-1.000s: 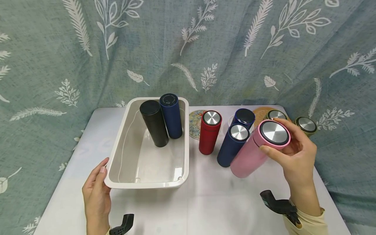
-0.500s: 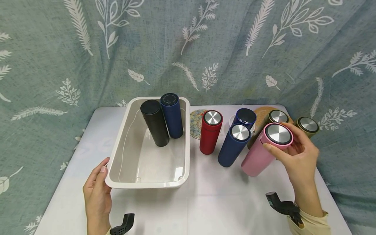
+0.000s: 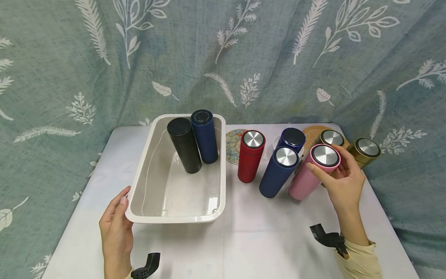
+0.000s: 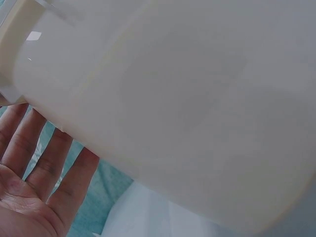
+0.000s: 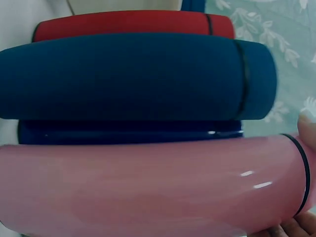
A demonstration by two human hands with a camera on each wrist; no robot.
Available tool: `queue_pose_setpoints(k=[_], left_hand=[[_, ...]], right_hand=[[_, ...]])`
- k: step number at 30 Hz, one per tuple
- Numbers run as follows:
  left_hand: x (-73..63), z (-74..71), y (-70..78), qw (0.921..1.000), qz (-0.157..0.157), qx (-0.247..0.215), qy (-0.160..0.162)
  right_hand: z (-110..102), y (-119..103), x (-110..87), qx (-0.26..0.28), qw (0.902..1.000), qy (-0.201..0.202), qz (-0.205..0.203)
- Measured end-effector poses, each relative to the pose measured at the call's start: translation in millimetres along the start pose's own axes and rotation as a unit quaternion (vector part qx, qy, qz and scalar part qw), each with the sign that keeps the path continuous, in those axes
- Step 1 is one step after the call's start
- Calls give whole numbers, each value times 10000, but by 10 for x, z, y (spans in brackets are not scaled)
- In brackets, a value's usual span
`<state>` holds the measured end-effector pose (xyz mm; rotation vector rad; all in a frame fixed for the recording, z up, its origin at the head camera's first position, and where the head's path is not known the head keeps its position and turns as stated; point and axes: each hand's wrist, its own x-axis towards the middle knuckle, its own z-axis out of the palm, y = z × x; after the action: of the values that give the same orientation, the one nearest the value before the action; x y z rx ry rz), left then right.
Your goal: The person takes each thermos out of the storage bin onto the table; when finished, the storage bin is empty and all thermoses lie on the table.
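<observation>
My right hand [image 3: 343, 180] grips a pink thermos flask [image 3: 306, 178] around its upper end, thumb and fingers on either side of the steel-topped lid. In the right wrist view the pink flask [image 5: 148, 187] fills the lower part, with fingertips near its lid. Beside it stands a matte blue flask [image 3: 276, 176], with a glossy dark blue flask [image 3: 292, 139] behind and a red flask [image 3: 249, 162] to the left. My left hand [image 3: 116, 228] touches the near left corner of a white plastic bin [image 3: 174, 220]; the left wrist view shows straight, spread fingers [image 4: 52, 160] against it.
Inside the bin stand a black flask [image 3: 184, 147] and a navy flask [image 3: 204, 139]. Two olive-gold flasks, one [image 3: 331, 137] behind the pink one and another [image 3: 364, 151], are at the right. A patterned round mat [image 3: 232, 145] and a tan mat [image 3: 315, 131] lie at the back.
My right hand has carried the pink flask to the right, then slightly back and toward the rear, beside the matte blue flask. The left hand and the bin stay in place.
</observation>
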<state>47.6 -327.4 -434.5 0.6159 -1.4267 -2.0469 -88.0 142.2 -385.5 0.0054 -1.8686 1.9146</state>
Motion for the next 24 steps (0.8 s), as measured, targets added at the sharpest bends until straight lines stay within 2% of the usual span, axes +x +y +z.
queue_pose_setpoints(k=[10,24], left_hand=[[6,-15,-9,10000,20,-12,12],[12,-14,-16,10000,1,4,14]], right_hand=[[57,229,32,445,9971,495,-364],[125,384,8,336,9973,423,-493]])
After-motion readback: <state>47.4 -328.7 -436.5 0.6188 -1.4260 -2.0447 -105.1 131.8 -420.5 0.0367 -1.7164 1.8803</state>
